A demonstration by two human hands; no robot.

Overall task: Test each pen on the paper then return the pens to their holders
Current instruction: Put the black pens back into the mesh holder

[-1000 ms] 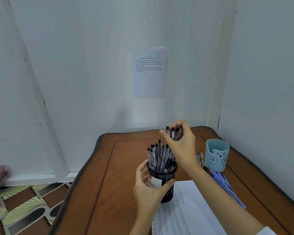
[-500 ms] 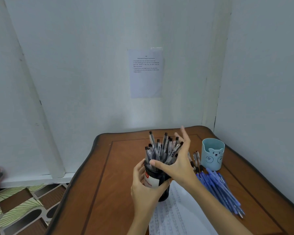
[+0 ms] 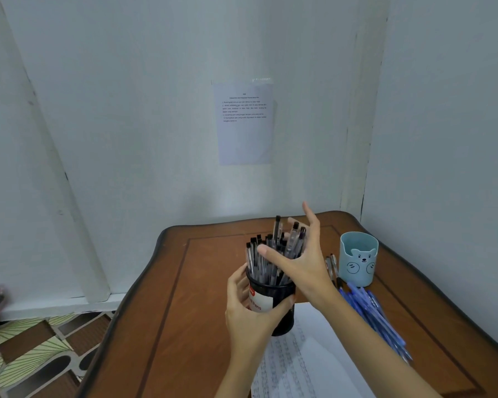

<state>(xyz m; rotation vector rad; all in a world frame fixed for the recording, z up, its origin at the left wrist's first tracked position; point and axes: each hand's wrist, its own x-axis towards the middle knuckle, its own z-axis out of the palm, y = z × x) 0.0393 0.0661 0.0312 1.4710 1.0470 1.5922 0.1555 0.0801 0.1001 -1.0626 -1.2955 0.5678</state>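
A black mesh pen holder (image 3: 281,311) with a white label stands on the wooden table, and my left hand (image 3: 249,314) grips it round its side. Several black pens (image 3: 266,259) stand in it, their caps fanned out. My right hand (image 3: 301,259) is spread with straight fingers against the pens from the right, thumb across their front. A light blue bear holder (image 3: 358,258) stands at the right, seemingly empty. Several blue pens (image 3: 371,314) lie on the table below it. The white paper (image 3: 314,360) with scribbled lines lies under my forearms.
The brown table (image 3: 184,326) sits in a corner between two white walls. A printed sheet (image 3: 245,122) is taped to the back wall. Two or three dark pens (image 3: 331,265) lie left of the blue holder. Patterned floor tiles (image 3: 32,354) show at the lower left.
My right hand let a bundle of black pens down into the black holder and then spread its fingers against them. My left hand kept hold of the holder.
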